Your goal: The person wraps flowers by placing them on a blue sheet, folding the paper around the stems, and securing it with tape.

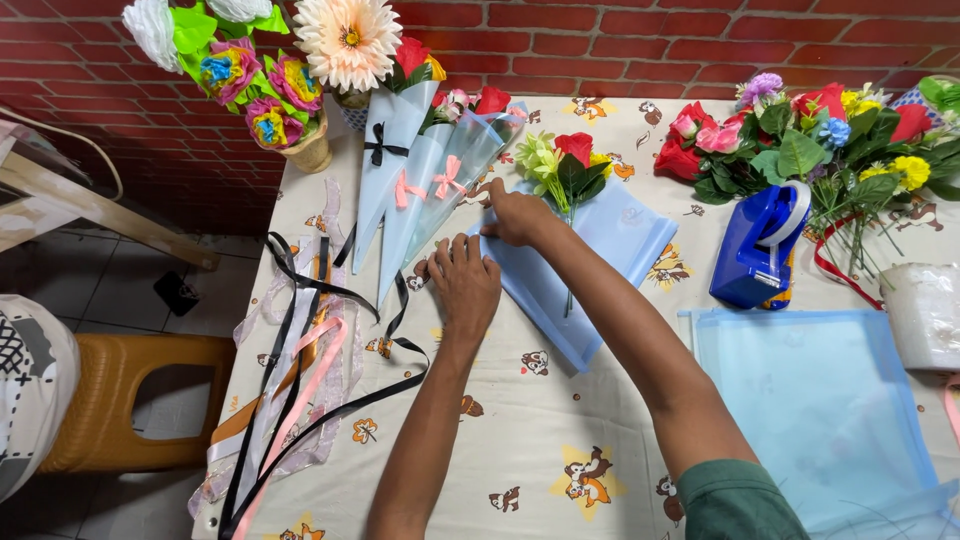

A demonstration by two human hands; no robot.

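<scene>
While the pale blue wrapping sheet (600,262) lay spread on the worktop (520,440) near its middle, with a small bunch of artificial flowers (562,165) resting on it — red and yellow-green heads toward the brick wall, stems running down across the paper — you had both hands at its left edge. Your left hand (463,283) lay flat, fingers together, pressing the sheet's near-left corner down. Your right hand (517,215) was curled, its fingertips pinching the sheet's upper-left edge just beside the flower stems.

Just left of your hands lay three finished cone-shaped bouquets (420,170) in the same blue paper, one tied with a black bow, two with pink. Farther left, loose ribbons (300,350) in black, pink and white trailed over the worktop's edge. To the right stood a blue tape dispenser (762,245), a heap of loose flowers (820,140) behind it, and another blue sheet (820,400) nearer you.
</scene>
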